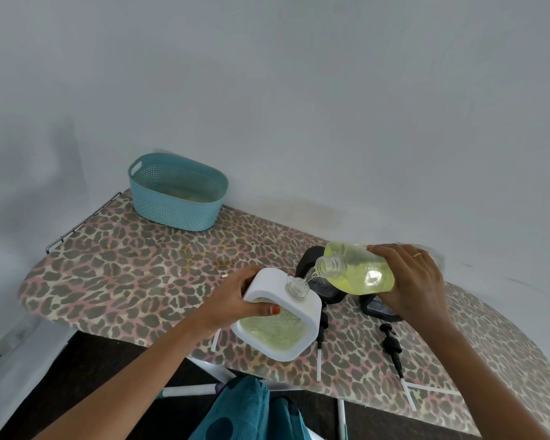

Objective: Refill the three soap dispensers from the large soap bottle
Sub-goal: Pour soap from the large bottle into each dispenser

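Observation:
My left hand [235, 300] grips a white soap dispenser [302, 325] with a clear neck, tilted over the near edge of the board; yellow-green soap shows through its side. My right hand [416, 281] holds the large soap bottle [359, 268] tipped on its side, its open mouth just above the dispenser's neck, and a thin stream runs between them. Two black dispensers [326, 290] [378, 309] stand behind, partly hidden. A black pump head [392, 347] with a white tube lies on the board at the right; another pump [320, 341] lies beside the white dispenser.
The work surface is an ironing board with a leopard-print cover [140, 274] against a white wall. A teal plastic basket [175, 195] stands at its far left end. A metal rack edge [83, 220] borders the left end. Teal cloth [251, 408] hangs below the near edge.

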Motion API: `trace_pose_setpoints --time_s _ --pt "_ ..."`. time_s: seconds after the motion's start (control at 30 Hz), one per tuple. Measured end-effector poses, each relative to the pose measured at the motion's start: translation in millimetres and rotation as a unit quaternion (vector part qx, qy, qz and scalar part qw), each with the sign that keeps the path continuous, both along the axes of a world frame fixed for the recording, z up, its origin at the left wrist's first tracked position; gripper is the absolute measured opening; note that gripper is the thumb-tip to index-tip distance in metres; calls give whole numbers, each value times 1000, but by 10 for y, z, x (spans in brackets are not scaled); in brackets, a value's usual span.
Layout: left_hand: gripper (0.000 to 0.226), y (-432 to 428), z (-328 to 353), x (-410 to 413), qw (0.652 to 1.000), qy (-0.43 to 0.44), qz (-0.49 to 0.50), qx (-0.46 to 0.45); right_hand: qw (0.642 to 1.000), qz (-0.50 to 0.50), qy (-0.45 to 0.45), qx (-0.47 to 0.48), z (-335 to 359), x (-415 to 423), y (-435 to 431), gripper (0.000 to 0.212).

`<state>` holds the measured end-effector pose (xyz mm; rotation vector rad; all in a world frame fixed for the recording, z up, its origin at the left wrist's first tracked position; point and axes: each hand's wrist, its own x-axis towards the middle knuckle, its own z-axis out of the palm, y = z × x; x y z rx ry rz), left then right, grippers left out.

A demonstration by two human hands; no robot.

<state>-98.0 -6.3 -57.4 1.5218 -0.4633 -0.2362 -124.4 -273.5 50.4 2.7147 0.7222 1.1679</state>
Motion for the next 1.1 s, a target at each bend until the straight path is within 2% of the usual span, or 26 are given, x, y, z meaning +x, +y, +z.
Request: trace_pose_setpoints --time_s 0.2,0.83,1.1 --pt "55 -2 11 -3 1000 2 1 -4 1000 -5 12 0 -3 -14 4 47" --pt "59 -30 5 -20 1000 10 11 12 1000 0 16 -8 -30 -16 7 56" --pt "61 -48 2 -22 1000 21 5 -2 1000 -8 13 -13 -32 -17 0 52"
